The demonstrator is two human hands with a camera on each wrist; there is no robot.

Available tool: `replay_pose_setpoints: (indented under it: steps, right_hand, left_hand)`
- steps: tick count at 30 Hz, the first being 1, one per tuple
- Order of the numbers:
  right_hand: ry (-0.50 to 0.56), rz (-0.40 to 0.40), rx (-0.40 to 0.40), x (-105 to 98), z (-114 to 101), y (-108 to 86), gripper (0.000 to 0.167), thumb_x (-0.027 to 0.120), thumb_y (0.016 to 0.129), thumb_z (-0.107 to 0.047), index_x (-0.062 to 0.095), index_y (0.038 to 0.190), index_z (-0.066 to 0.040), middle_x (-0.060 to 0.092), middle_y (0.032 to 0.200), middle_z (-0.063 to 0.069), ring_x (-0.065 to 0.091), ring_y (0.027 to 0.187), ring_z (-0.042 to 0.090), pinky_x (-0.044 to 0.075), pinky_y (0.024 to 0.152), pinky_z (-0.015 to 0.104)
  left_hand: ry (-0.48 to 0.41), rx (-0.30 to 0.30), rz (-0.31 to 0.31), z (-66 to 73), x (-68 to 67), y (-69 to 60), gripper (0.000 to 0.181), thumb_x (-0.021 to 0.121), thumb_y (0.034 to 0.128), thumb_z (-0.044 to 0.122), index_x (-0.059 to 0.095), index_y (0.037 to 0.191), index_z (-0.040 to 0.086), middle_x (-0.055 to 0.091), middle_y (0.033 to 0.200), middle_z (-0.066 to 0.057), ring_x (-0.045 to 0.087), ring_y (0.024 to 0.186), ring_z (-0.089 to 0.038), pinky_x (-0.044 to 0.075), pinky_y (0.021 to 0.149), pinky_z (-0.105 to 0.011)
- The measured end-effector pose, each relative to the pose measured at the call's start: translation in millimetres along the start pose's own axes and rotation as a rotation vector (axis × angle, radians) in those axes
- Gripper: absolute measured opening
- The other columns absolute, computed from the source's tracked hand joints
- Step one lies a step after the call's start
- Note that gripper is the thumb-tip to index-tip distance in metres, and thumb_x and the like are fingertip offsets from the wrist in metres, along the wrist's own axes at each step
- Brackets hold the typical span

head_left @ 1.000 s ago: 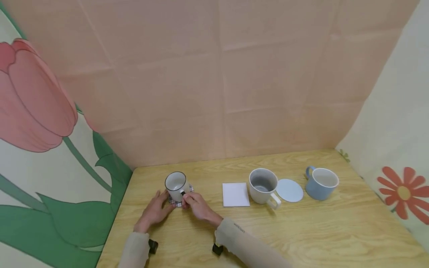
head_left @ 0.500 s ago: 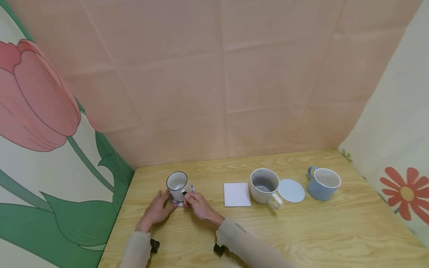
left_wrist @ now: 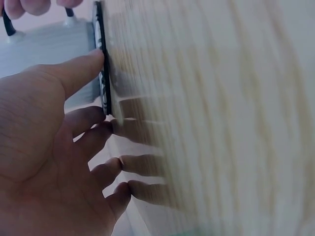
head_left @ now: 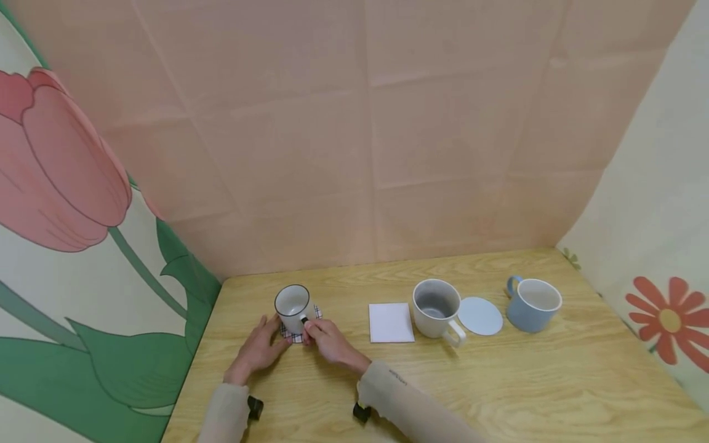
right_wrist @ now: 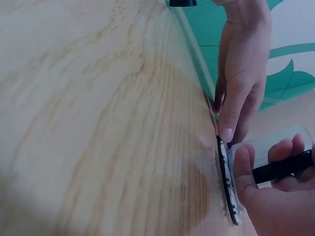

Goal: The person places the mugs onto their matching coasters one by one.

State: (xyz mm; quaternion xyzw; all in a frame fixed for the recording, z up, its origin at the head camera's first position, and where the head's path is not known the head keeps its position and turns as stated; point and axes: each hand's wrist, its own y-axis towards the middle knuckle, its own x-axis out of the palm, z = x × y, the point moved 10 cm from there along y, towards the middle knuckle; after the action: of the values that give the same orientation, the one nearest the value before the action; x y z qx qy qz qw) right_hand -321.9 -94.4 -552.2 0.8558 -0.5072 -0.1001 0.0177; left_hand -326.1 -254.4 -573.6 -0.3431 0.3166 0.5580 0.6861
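A white mug with a black rim stands on a checked coaster at the left of the table in the head view. Its handle is dark and points toward the person. The right hand grips that handle, fingers curled round it, as the right wrist view confirms. Low on the left side, the left hand holds the coaster's edge between thumb and index finger. Its other fingers rest spread on the wood, seen in the left wrist view. Most of the coaster is hidden under the mug.
To the right lie a white square coaster and a pale blue round coaster. Between them stands a larger white mug, and at far right a blue mug. A pink cloth hangs behind the wooden table.
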Motion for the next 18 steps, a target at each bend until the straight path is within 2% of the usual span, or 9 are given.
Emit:
replay_pose_setpoints:
  steps: [3, 9, 13, 18]
  right_hand:
    - [-0.008, 0.009, -0.001, 0.0, -0.7, -0.5, 0.045, 0.040, 0.116, -0.016, 0.064, 0.097, 0.017, 0.066, 0.095, 0.034, 0.056, 0.083, 0.019, 0.045, 0.078, 0.020]
    - [-0.055, 0.022, 0.018, -3.1, 0.2, -2.2, 0.045, 0.040, 0.117, -0.020, 0.068, 0.097, 0.010, 0.070, 0.099, 0.031, 0.064, 0.093, 0.037, 0.051, 0.084, 0.024]
    - [-0.096, 0.023, 0.042, -5.7, -0.6, -5.0, 0.043, 0.042, 0.117, -0.023, 0.070, 0.100, 0.004, 0.073, 0.103, 0.024, 0.068, 0.097, 0.032, 0.053, 0.085, 0.023]
    - [-0.098, 0.019, 0.073, -9.8, -6.7, -9.9, 0.041, 0.047, 0.116, -0.027, 0.071, 0.107, 0.005, 0.074, 0.111, 0.024, 0.067, 0.090, 0.032, 0.051, 0.069, 0.020]
  left_hand:
    - [0.002, 0.001, 0.003, 0.9, -0.3, -0.2, 0.073, 0.068, 0.1062, 0.032, 0.035, 0.167, 0.008, 0.032, 0.173, -0.021, 0.014, 0.162, -0.052, 0.019, 0.125, -0.077]
    - [-0.008, 0.009, 0.011, 3.8, -0.2, -0.7, 0.073, 0.068, 0.1060, 0.032, 0.035, 0.167, 0.009, 0.032, 0.173, -0.020, 0.014, 0.162, -0.051, 0.020, 0.125, -0.076]
    - [-0.004, 0.020, 0.014, 4.5, -0.7, -1.3, 0.073, 0.069, 0.1056, 0.031, 0.036, 0.167, 0.009, 0.032, 0.173, -0.020, 0.015, 0.161, -0.053, 0.021, 0.124, -0.077]
    - [-0.014, 0.016, 0.028, 4.0, -4.0, -3.5, 0.073, 0.071, 0.1044, 0.029, 0.037, 0.167, 0.010, 0.035, 0.172, -0.019, 0.017, 0.161, -0.052, 0.021, 0.125, -0.077]
